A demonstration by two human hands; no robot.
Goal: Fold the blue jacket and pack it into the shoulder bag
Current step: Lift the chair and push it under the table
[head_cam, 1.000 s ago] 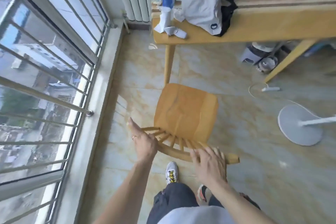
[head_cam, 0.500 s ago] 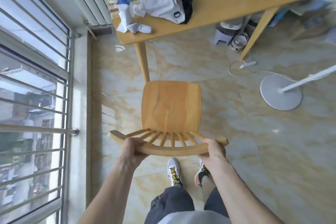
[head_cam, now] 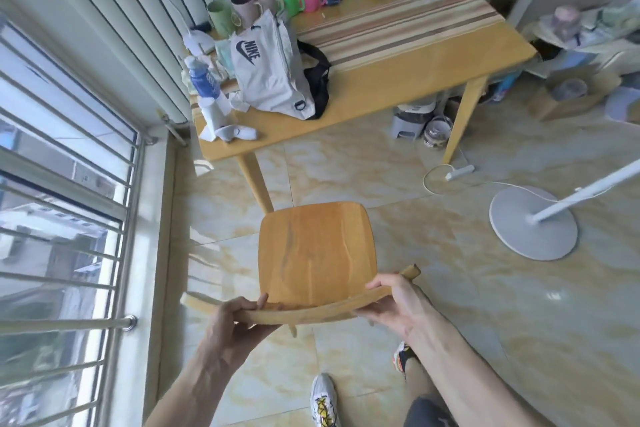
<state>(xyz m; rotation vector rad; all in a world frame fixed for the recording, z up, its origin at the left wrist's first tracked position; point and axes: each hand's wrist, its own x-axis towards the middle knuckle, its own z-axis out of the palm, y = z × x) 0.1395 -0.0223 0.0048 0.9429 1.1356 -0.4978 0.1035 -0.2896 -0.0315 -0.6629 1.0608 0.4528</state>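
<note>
Your left hand [head_cam: 232, 317] and right hand [head_cam: 394, 302] cover parts of the chair's top rail [head_cam: 304, 314]; the chair legs sit hidden under the seat [head_cam: 317, 253]. The shoulder bag [head_cam: 268, 76] blocks part of the black strap [head_cam: 317, 80] and whatever lies behind it. Fan pole [head_cam: 588, 191] runs off the right edge. Clutter at far right [head_cam: 581, 45] too blurred to identify. Both forearms are cut by the bottom edge

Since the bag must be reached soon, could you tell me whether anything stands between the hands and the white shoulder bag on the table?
Yes: the wooden chair, gripped by its backrest in the left hand and right hand, stands directly between them and the white shoulder bag on the wooden table. No blue jacket is visible.
</note>
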